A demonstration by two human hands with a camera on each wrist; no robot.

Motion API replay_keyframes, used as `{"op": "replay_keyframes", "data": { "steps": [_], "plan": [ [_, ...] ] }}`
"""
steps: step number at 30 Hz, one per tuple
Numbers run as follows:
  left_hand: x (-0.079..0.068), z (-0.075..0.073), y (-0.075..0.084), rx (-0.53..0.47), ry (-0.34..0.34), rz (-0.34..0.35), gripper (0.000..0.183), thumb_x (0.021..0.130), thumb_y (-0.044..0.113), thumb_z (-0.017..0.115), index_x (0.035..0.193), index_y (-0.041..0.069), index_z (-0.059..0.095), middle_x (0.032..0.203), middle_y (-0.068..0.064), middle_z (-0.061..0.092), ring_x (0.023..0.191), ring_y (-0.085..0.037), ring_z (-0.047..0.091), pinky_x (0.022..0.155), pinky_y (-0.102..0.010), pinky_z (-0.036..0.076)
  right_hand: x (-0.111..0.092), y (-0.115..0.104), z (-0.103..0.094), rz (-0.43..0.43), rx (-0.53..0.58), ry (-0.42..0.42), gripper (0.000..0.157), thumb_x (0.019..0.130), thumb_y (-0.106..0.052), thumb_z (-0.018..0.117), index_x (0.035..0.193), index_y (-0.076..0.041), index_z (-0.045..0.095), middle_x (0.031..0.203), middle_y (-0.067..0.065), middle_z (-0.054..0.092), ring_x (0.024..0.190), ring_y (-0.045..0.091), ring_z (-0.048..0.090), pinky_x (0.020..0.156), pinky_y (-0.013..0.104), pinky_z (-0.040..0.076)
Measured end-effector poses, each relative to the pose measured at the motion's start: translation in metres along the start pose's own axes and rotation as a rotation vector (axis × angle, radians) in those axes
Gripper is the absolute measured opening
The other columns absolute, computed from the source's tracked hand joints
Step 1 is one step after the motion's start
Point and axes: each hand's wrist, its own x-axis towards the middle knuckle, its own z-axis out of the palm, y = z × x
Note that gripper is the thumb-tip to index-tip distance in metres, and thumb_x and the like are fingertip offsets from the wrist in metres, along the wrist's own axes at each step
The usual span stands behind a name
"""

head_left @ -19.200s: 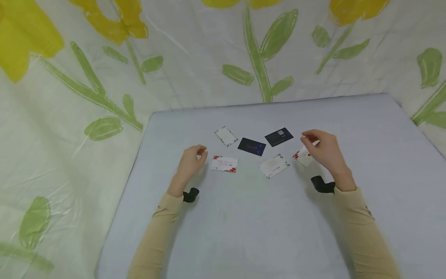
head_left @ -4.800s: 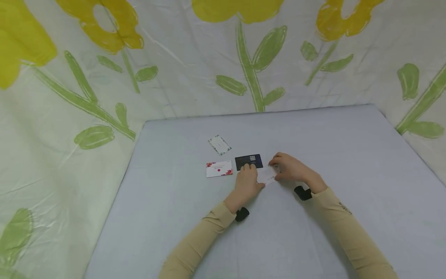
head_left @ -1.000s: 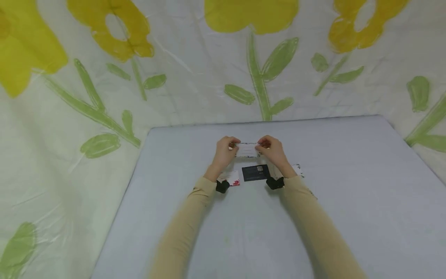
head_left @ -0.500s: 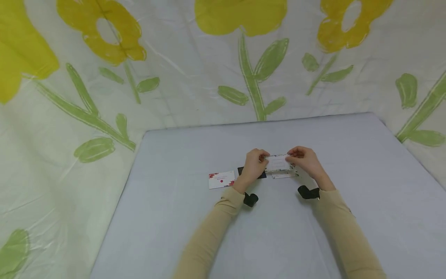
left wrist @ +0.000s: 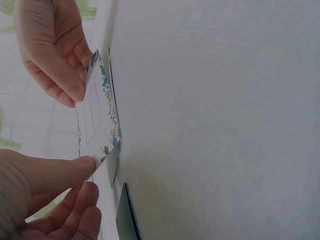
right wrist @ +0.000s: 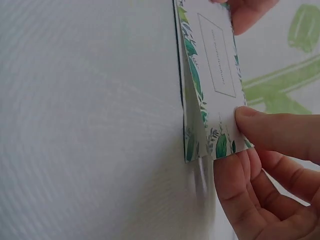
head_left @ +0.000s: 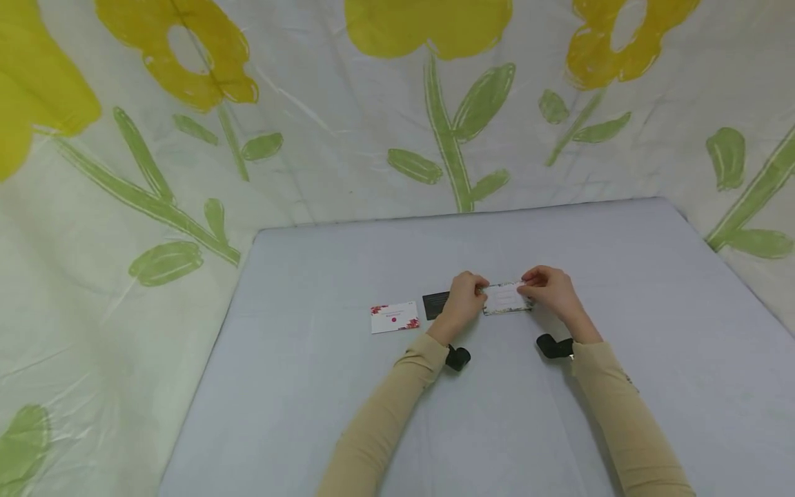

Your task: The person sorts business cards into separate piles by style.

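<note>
Both hands hold a white card with a leafy green border (head_left: 506, 299) by its short ends, thumbs on top. My left hand (head_left: 461, 305) pinches its left end and partly covers a dark card (head_left: 435, 306) on the table. At the other end, my right hand (head_left: 553, 293) pinches between thumb and fingers. In the right wrist view, the held card (right wrist: 215, 75) is tilted just above another leaf-bordered card (right wrist: 190, 142), largely hidden beneath it. A white card with red flowers (head_left: 394, 319) lies flat further left.
The cards are on a pale, cloth-covered table (head_left: 298, 386). Behind and to the left hangs a white sheet (head_left: 335, 152) printed with yellow flowers and green leaves. Black wrist cameras (head_left: 458, 359) sit under both wrists.
Several scattered cards now lie in a row. The leaf-bordered card at the back was picked up by both hands, carried right and lowered over the similar card at the row's right end.
</note>
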Motion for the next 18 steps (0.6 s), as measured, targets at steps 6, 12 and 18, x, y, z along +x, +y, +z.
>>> {"op": "replay_keyframes", "data": {
  "steps": [6, 12, 18],
  "plan": [
    [0.0002, 0.0018, 0.0020, 0.107, -0.022, -0.045, 0.021, 0.080, 0.003, 0.062, 0.101, 0.003, 0.065, 0.086, -0.005, 0.056, 0.078, -0.013, 0.051, 0.067, -0.018, 0.041, 0.0000, -0.0040, 0.0029, -0.021, -0.085, -0.008, 0.020, 0.077, -0.006, 0.065, 0.090, 0.006, 0.058, 0.079, 0.015, 0.057, 0.069, 0.020, 0.052, 0.056, 0.024, 0.042],
    [0.0013, 0.0049, 0.0027, 0.222, -0.014, -0.052, 0.021, 0.079, 0.006, 0.063, 0.099, 0.006, 0.066, 0.090, -0.003, 0.059, 0.085, -0.014, 0.054, 0.073, -0.020, 0.042, 0.0000, -0.0063, 0.0061, -0.059, -0.169, -0.017, 0.017, 0.077, -0.005, 0.063, 0.088, 0.006, 0.056, 0.077, 0.014, 0.057, 0.071, 0.024, 0.052, 0.060, 0.031, 0.040],
    [0.0016, 0.0034, 0.0033, 0.249, -0.006, -0.020, 0.018, 0.078, 0.006, 0.064, 0.095, 0.006, 0.067, 0.087, -0.003, 0.061, 0.084, -0.014, 0.054, 0.073, -0.021, 0.042, -0.0011, -0.0076, 0.0070, -0.055, -0.196, -0.026, 0.016, 0.077, -0.004, 0.063, 0.086, 0.006, 0.055, 0.079, 0.016, 0.057, 0.073, 0.026, 0.053, 0.062, 0.033, 0.041]
  ]
}}
